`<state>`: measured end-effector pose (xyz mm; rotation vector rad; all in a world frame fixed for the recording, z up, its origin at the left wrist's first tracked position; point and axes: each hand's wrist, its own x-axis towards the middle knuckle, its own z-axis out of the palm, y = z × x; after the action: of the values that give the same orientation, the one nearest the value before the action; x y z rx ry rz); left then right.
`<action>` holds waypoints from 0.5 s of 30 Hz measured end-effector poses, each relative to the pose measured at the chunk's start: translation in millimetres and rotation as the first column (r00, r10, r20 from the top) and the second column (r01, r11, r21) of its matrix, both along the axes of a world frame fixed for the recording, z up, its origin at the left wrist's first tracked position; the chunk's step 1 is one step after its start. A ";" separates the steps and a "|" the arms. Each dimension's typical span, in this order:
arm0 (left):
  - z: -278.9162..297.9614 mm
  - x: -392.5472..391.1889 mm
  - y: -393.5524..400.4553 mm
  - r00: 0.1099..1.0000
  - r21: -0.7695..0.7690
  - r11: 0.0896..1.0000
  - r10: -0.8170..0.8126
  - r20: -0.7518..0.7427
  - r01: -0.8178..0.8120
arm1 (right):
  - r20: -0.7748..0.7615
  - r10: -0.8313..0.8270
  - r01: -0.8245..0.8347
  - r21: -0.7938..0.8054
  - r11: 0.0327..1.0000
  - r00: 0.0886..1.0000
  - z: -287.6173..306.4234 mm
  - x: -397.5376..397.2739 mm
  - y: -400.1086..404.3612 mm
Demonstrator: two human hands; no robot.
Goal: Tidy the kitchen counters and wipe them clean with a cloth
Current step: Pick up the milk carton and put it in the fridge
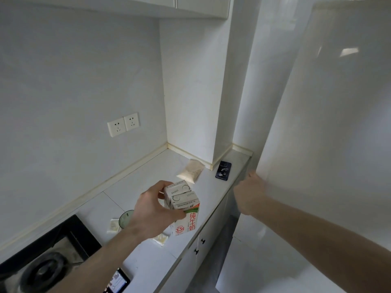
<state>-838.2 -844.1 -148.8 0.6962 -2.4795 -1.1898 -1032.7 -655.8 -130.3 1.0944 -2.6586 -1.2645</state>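
My left hand (153,210) grips two white milk cartons (186,208) with red and green print, held together above the white counter (148,180). My right hand (250,194) reaches to the edge of a tall white fridge door (317,144) on the right, fingers curled round that edge. No cloth is in view.
A clear bag of pale grains (191,171) and a dark phone (223,170) lie near the back corner. A green glass (125,218) and white wrappers (160,238) sit behind my left arm. A black gas hob (48,261) is at lower left, another phone (117,282) at the bottom edge.
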 end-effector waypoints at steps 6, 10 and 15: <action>0.1 24.1 -20.8 0.999 0.005 0.999 -0.037 0.023 0.037 | 0.042 -0.015 0.018 -0.064 0.998 0.999 -5.9 53.0 -5.0; -5.2 40.3 -32.9 0.997 0.002 0.997 -0.071 0.022 0.071 | 0.148 -0.066 0.085 -0.128 0.988 0.987 -6.1 96.9 -7.6; -14.9 61.7 -42.3 0.984 -0.015 0.984 -0.176 -0.017 0.176 | 0.272 -0.124 0.186 -0.214 0.959 0.954 1.1 158.6 -7.1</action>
<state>-776.5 -886.4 -163.7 0.4679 -2.5756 -1.2324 -874.0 -662.9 -129.2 1.0969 -3.0420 -0.8352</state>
